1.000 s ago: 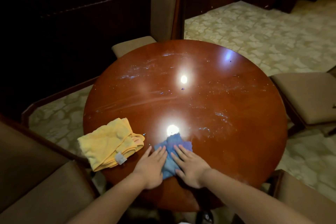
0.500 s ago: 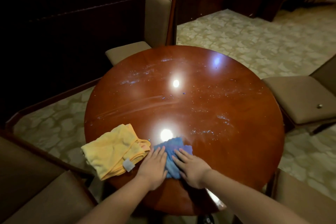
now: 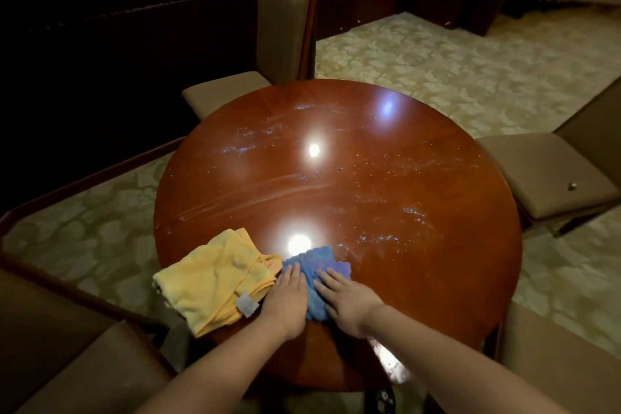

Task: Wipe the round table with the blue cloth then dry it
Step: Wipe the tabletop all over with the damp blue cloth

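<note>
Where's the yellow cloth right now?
Head view: the yellow cloth lies on the round table at its near left edge, touching the blue cloth, beside the left hand.

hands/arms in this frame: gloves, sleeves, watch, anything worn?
Nothing worn that shows. The left hand and right hand are bare: no gloves, and no rings can be made out in the dim light. Both forearms are uncovered down to the frame edge, with no sleeves, watch or wristband in view.

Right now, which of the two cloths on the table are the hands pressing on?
The blue cloth: both the left hand and right hand lie flat on it. The yellow cloth lies beside it, unheld.
</note>
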`<control>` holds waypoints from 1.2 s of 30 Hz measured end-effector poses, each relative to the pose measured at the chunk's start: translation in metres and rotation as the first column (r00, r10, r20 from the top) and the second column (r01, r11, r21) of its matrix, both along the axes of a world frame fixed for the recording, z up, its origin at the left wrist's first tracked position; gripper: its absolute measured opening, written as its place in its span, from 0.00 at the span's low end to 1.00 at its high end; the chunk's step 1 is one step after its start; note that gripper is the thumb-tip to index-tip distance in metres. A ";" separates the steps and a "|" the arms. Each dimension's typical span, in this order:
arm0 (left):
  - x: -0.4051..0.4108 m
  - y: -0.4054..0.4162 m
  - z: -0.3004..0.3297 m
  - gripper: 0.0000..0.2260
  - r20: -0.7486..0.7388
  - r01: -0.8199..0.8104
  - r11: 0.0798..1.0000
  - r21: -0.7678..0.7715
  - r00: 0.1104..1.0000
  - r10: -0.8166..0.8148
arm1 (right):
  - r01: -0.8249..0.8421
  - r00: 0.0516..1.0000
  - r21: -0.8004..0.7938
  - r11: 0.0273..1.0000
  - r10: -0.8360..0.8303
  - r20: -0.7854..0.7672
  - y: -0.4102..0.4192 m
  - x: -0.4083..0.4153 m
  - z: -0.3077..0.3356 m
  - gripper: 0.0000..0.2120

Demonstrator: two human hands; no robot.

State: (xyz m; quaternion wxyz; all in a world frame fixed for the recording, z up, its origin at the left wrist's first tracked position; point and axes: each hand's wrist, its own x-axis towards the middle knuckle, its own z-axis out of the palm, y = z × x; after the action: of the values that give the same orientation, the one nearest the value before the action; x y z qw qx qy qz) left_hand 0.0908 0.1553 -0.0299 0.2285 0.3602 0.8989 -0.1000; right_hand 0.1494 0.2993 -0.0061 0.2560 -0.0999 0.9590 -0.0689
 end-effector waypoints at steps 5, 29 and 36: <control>-0.032 0.021 -0.008 0.33 -0.001 0.071 0.995 -0.074 0.997 -0.072 | 0.147 0.989 0.016 0.989 -0.148 0.022 -0.007 -0.006 -0.014 0.28; -0.038 0.066 0.019 0.37 0.104 0.242 0.969 0.045 0.964 -0.246 | 0.233 0.969 0.232 0.944 -0.245 0.023 0.025 0.001 -0.002 0.27; -0.026 0.064 0.015 0.35 0.037 0.311 0.950 0.036 0.949 -0.313 | 0.189 0.981 0.185 0.964 -0.179 -0.070 0.028 0.036 0.000 0.28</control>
State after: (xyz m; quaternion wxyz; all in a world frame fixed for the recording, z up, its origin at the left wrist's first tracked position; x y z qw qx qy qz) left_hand 0.0651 0.2196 -0.0153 0.2232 0.5031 0.8271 -0.1139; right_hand 0.1855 0.3270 -0.0065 0.2316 0.0127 0.9727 0.0025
